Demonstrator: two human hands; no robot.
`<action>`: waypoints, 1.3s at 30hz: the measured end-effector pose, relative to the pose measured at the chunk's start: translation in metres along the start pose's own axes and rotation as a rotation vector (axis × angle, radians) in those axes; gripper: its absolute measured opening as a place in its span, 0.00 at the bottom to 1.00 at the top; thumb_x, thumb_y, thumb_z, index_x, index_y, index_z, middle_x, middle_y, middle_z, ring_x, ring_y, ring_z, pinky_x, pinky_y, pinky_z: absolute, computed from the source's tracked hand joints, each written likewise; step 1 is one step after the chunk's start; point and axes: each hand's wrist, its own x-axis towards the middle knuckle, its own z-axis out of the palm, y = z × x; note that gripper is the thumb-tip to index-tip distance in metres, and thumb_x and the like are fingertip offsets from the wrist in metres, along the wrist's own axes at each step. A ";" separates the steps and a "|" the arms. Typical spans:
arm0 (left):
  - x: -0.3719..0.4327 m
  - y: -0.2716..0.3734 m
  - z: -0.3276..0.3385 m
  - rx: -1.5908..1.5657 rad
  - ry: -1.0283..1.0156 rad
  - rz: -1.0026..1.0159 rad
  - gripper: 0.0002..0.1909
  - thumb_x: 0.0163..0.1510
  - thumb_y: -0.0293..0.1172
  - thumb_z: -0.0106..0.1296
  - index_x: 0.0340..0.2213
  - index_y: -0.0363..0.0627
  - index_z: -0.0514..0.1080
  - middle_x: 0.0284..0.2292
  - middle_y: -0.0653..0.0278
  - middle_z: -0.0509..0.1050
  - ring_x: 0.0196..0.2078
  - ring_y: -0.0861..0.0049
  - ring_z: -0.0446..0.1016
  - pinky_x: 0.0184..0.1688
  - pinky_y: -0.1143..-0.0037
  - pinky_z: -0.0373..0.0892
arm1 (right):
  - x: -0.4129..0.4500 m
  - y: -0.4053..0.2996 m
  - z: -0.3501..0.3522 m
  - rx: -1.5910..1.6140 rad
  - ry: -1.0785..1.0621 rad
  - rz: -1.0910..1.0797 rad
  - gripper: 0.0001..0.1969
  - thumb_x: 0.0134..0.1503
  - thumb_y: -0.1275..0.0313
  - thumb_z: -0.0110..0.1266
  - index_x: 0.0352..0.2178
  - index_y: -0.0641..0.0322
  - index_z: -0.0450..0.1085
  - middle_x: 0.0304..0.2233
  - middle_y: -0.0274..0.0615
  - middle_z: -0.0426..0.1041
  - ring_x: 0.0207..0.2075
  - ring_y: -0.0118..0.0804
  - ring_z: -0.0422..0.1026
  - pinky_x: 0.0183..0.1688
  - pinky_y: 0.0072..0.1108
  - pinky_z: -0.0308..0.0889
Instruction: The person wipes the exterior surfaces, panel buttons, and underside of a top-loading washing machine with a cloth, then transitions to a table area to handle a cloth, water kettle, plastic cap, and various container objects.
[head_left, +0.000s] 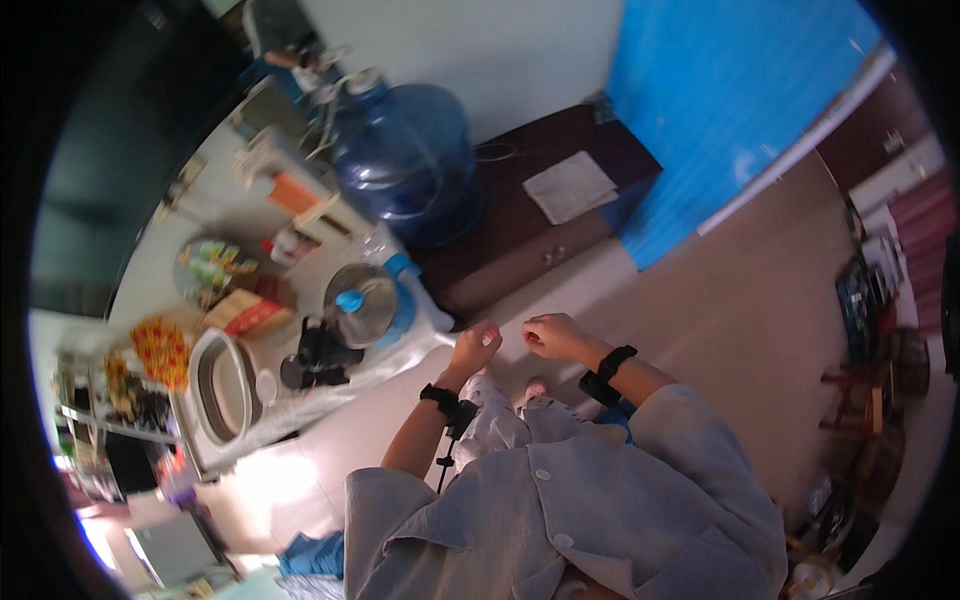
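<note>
Both hands are raised in front of my body above the tiled floor, with a gap between them. My left hand (474, 348) has loosely curled fingers with a small space inside, and nothing shows in it. My right hand (553, 336) is curled more tightly; whether anything lies inside it cannot be seen. Each wrist wears a black strap with a small device. Beyond the hands stands a dark wooden cabinet (517, 259), with a folded pale cloth (571, 187) and a large blue water jug (409, 161) on its top.
At left, a covered table bears a pot with a glass lid (361, 300), a black object (322, 356) and an oval basin (221, 386). A blue panel (720, 97) stands beyond the cabinet. Wooden stools (855, 401) and assorted items line the right side.
</note>
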 end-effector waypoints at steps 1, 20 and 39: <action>0.019 0.009 0.012 -0.002 -0.046 0.041 0.08 0.44 0.32 0.52 0.27 0.42 0.70 0.26 0.60 0.75 0.32 0.67 0.75 0.36 0.72 0.69 | -0.011 0.013 -0.009 -0.003 0.030 0.032 0.03 0.44 0.72 0.50 0.23 0.58 0.67 0.22 0.38 0.71 0.25 0.43 0.71 0.28 0.28 0.65; 0.321 0.162 0.136 -0.008 -0.476 0.383 0.07 0.44 0.30 0.51 0.25 0.40 0.69 0.24 0.58 0.72 0.29 0.64 0.72 0.33 0.71 0.66 | -0.039 0.206 -0.180 -0.090 0.135 0.591 0.04 0.49 0.69 0.49 0.25 0.56 0.67 0.23 0.41 0.72 0.27 0.45 0.71 0.29 0.31 0.66; 0.469 0.123 0.083 -0.048 0.005 -0.027 0.09 0.46 0.32 0.51 0.25 0.39 0.69 0.25 0.56 0.73 0.32 0.64 0.73 0.35 0.70 0.68 | 0.206 0.413 -0.284 -0.131 0.168 0.283 0.06 0.45 0.71 0.51 0.28 0.57 0.66 0.28 0.42 0.67 0.33 0.47 0.68 0.34 0.35 0.65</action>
